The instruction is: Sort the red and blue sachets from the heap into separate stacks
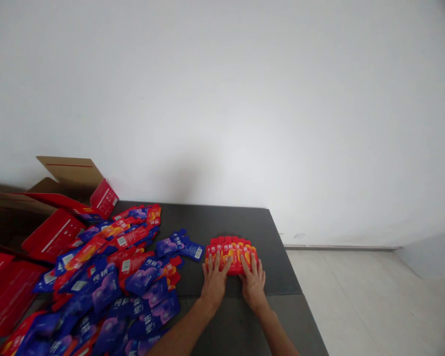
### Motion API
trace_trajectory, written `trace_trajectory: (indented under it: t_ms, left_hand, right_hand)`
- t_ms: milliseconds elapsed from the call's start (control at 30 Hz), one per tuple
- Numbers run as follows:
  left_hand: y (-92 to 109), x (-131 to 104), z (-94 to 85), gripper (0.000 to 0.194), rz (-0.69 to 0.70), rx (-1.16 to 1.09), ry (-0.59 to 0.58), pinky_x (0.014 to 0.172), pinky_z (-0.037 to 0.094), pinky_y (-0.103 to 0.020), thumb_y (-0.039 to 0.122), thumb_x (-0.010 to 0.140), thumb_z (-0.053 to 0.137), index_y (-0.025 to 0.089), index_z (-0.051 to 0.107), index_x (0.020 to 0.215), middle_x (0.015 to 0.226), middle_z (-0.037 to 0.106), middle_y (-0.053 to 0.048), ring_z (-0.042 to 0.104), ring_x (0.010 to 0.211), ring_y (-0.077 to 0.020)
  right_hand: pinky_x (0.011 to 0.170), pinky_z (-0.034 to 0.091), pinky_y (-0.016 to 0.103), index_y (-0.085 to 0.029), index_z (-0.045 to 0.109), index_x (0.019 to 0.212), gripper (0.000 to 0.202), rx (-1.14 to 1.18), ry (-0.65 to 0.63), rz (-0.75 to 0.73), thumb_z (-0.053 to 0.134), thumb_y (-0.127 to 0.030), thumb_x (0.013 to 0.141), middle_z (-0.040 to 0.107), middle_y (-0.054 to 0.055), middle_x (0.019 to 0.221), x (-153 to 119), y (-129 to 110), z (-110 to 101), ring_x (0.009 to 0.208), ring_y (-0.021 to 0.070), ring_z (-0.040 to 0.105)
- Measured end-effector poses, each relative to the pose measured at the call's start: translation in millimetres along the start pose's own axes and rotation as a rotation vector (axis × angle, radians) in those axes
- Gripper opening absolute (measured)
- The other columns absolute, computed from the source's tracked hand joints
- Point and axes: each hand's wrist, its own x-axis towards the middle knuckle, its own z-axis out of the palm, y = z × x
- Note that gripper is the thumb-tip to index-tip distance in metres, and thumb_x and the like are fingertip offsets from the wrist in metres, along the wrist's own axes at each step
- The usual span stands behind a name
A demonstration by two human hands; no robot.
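Observation:
Several red pouches [229, 246] with orange fruit pictures lie in an overlapping row on the dark table, their spout ends toward the wall. On the row's left part rests my left hand [214, 282], fingers spread over the pouches. My right hand [254, 287] lies on the right part, its fingers stretched out too. Both palms face down, and neither hand is closed round anything. Just left of the row are a few blue pouches [172, 243], one with its barcode side up.
A large heap of mixed blue and red pouches [107, 287] spreads over the table's left side. Open red cardboard boxes [59, 232] stand behind and beside it. The dark table [282, 316] ends at the right, above a pale floor [341, 291]. A white wall [244, 99] runs behind.

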Motion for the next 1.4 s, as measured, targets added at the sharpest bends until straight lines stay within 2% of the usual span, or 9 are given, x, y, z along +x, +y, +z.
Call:
trace_trajectory:
  t_ms: [167, 433, 867, 1033, 1200, 1400]
  left_hand:
    - [14.4, 29.2, 13.3, 0.076, -0.011, 0.012, 0.008, 0.112, 0.014, -0.065, 0.006, 0.087, 0.04, 0.048, 0.021, 0.147, 0.162, 0.009, -0.001, 0.006, 0.147, -0.0373]
    - [34.0, 71.5, 24.2, 0.07, -0.008, -0.001, 0.044, 0.112, 0.014, -0.065, 0.012, 0.091, 0.039, 0.05, 0.02, 0.147, 0.162, 0.011, -0.001, 0.006, 0.147, -0.0374]
    - [70.0, 134.1, 18.1, 0.073, -0.017, -0.027, -0.001, 0.113, 0.013, -0.064, 0.006, 0.088, 0.036, 0.045, 0.022, 0.148, 0.161, 0.013, -0.002, 0.01, 0.146, -0.0379]
    - [84.1, 159.7, 16.3, 0.071, -0.04, -0.07, -0.04, 0.113, 0.01, -0.065, 0.009, 0.089, 0.037, 0.045, 0.023, 0.148, 0.162, 0.009, -0.002, 0.006, 0.147, -0.0373]
    - [94.1, 182.3, 19.2, 0.068, -0.04, -0.082, -0.037, 0.113, 0.01, -0.065, 0.012, 0.09, 0.039, 0.043, 0.024, 0.148, 0.162, 0.008, -0.002, 0.003, 0.147, -0.0381]
    - [105.7, 205.0, 26.3, 0.067, -0.042, -0.064, -0.021, 0.112, 0.011, -0.065, 0.013, 0.091, 0.039, 0.045, 0.022, 0.148, 0.162, 0.01, -0.002, 0.006, 0.146, -0.0378]
  right_hand:
    - [0.108, 0.025, 0.055, -0.041, 0.022, 0.149, 0.058, -0.012, 0.03, -0.009, 0.033, -0.023, 0.095, 0.008, -0.002, 0.162, 27.0, 19.6, -1.0, 0.147, 0.0331, 0.008]
    - [0.108, 0.027, 0.054, -0.039, 0.029, 0.148, 0.058, -0.008, 0.086, -0.027, 0.036, -0.022, 0.093, 0.013, 0.0, 0.161, 68.2, 44.8, 2.6, 0.147, 0.0326, 0.011]
    - [0.108, 0.027, 0.056, -0.038, 0.026, 0.149, 0.063, 0.017, 0.074, -0.02, 0.037, -0.02, 0.09, 0.011, 0.0, 0.161, 131.7, 78.1, -5.5, 0.147, 0.0322, 0.01]
    - [0.107, 0.028, 0.056, -0.038, 0.029, 0.149, 0.066, 0.043, 0.08, -0.028, 0.041, -0.019, 0.087, 0.011, -0.001, 0.161, 157.8, 87.9, -12.1, 0.147, 0.0326, 0.01]
    - [0.109, 0.026, 0.055, -0.035, 0.032, 0.148, 0.066, 0.052, 0.114, -0.031, 0.045, -0.023, 0.084, 0.013, 0.0, 0.161, 180.7, 98.2, -12.9, 0.146, 0.0327, 0.011]
    - [0.11, 0.024, 0.054, -0.035, 0.033, 0.148, 0.069, 0.049, 0.134, -0.037, 0.048, -0.023, 0.082, 0.014, -0.001, 0.161, 205.6, 111.5, -12.7, 0.146, 0.0333, 0.013]
